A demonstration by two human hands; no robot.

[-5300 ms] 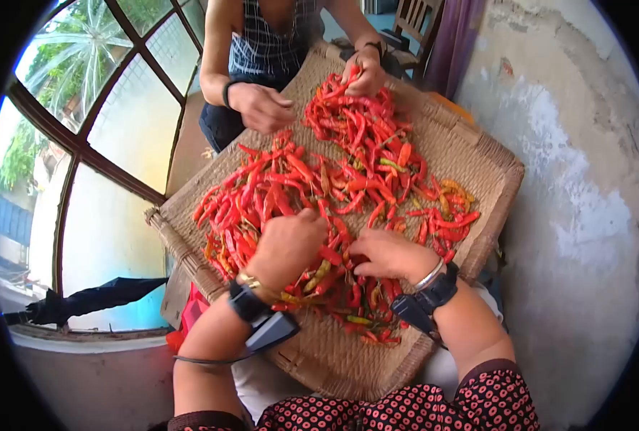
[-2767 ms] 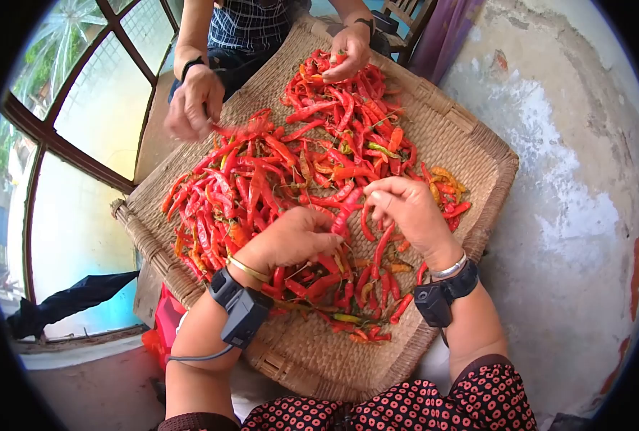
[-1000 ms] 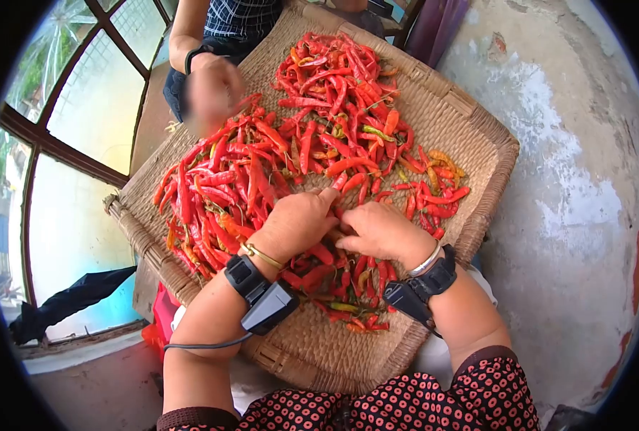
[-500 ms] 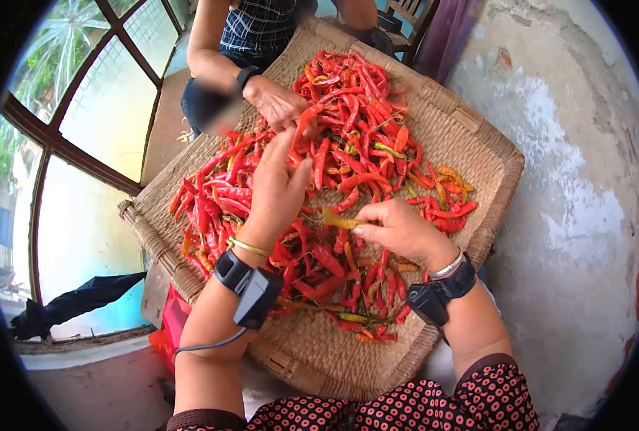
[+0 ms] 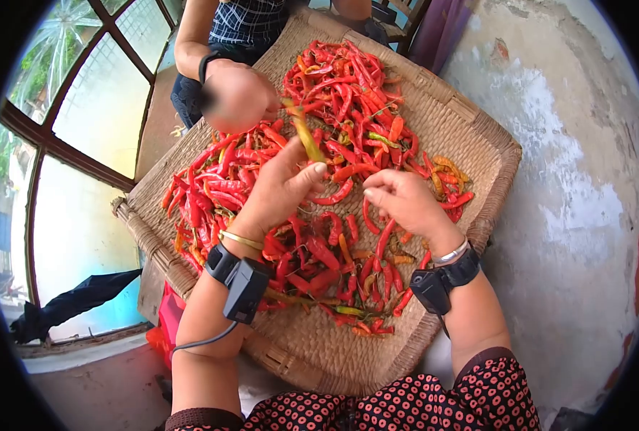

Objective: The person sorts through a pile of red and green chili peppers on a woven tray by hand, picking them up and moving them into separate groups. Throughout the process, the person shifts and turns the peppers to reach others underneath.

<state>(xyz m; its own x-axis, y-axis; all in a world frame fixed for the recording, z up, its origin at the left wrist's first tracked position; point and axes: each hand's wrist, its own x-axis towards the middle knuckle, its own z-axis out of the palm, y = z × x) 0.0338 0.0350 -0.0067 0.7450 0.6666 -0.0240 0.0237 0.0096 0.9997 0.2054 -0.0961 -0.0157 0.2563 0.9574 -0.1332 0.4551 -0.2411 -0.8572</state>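
My left hand (image 5: 280, 188) is over the middle of the heap of red chili peppers (image 5: 222, 197). Between its thumb and fingers it grips a yellowish-green chili pepper (image 5: 306, 135), which points up and away and is slightly blurred. To the right, my right hand (image 5: 411, 207) hovers above the heap with thumb and forefinger pinched together. What that pinch holds, if anything, I cannot tell. Below its fingertips lies a loose red chili (image 5: 368, 218). All the peppers lie in a large woven tray (image 5: 434, 108).
Across the tray a person sits, their blurred hand (image 5: 240, 97) over the heap's far left side. A window (image 5: 82, 215) with dark bars stands on the left, a dark folded cloth (image 5: 75, 302) by its sill. A peeling wall (image 5: 549, 179) rises on the right.
The yellowish-green chili has passed from my right hand to my left. My right hand has moved slightly up and away from it. The other person's hand has drawn back to the left.
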